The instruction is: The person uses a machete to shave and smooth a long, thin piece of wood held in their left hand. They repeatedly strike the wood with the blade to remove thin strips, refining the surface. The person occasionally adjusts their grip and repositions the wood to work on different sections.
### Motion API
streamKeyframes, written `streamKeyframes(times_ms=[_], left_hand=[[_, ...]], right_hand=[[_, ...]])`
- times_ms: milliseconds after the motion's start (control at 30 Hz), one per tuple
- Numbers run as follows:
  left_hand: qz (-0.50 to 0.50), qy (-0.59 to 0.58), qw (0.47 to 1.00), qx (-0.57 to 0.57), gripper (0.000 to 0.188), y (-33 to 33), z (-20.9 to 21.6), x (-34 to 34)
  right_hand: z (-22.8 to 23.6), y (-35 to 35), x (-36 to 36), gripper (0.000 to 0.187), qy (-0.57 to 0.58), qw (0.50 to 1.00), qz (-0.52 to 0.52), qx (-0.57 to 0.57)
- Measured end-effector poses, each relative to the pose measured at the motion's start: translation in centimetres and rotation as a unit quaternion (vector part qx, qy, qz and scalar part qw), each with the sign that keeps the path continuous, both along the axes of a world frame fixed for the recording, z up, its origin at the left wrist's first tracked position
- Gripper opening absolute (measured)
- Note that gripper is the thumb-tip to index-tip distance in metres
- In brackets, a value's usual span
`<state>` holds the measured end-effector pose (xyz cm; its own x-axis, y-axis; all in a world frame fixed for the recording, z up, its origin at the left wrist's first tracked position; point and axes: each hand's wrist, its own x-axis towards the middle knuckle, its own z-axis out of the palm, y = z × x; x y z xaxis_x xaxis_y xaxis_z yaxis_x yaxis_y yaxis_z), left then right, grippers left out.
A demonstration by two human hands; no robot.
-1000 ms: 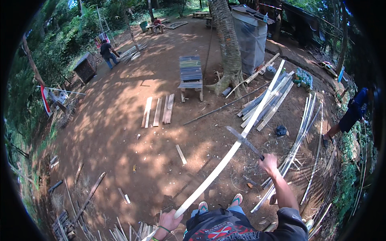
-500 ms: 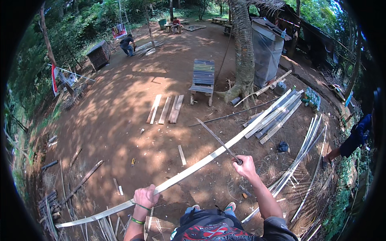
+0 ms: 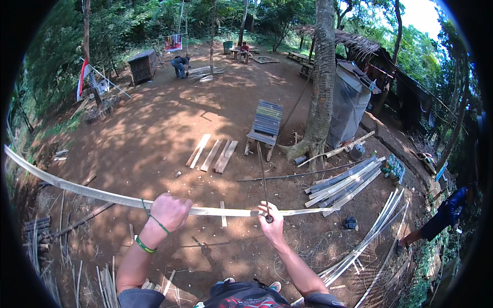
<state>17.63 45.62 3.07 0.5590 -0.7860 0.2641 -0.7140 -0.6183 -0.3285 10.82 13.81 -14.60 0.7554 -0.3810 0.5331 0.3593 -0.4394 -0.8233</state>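
Note:
A long, pale bamboo strip runs across in front of me, bending up to the left rim. My left hand, with a green cord and a green band at the wrist, is closed around it near the middle. In my right hand is the handle of a long, narrow machete, its dark blade pointing away from me. The blade crosses the strip beside my right fingers; whether the edge touches the strip I cannot tell.
Several cut boards lie on the dirt ahead, near a slatted bamboo chair and a tree trunk. Bamboo poles and thin strips lie at right, where a person in dark blue stands. Others are farther back.
The strip's left end has swung up to the left rim. My right hand has moved left and slightly down, and the machete now stands steeper in view. My head view has tilted up.

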Motion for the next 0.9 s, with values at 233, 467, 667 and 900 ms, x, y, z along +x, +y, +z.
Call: streamKeyframes(times_ms=[233, 467, 667, 900], left_hand=[[-0.076, -0.059, 0.994, 0.054, 0.011, -1.5, 6.4, 1.7], [-0.165, -0.276, 0.945, -0.066, 0.028, -3.2, 12.5, 2.2], [-0.289, -0.077, 0.766, -0.569, 0.061, -6.8, 6.1, 0.0], [-0.293, 0.533, 0.548, -0.575, 0.069, -17.8, -10.5, 2.1]], right_hand=[[-0.3, 3.1, 0.5, 0.03, 0.202, 0.961, 0.121, 0.148], [5.7, 2.5, 2.0, 0.019, 0.129, 0.963, 0.101, 0.215], [16.0, 0.4, 2.2, 0.018, 0.011, 0.948, 0.109, 0.298], [24.4, 0.5, -0.4, 0.027, -0.036, 0.912, 0.194, 0.359]])
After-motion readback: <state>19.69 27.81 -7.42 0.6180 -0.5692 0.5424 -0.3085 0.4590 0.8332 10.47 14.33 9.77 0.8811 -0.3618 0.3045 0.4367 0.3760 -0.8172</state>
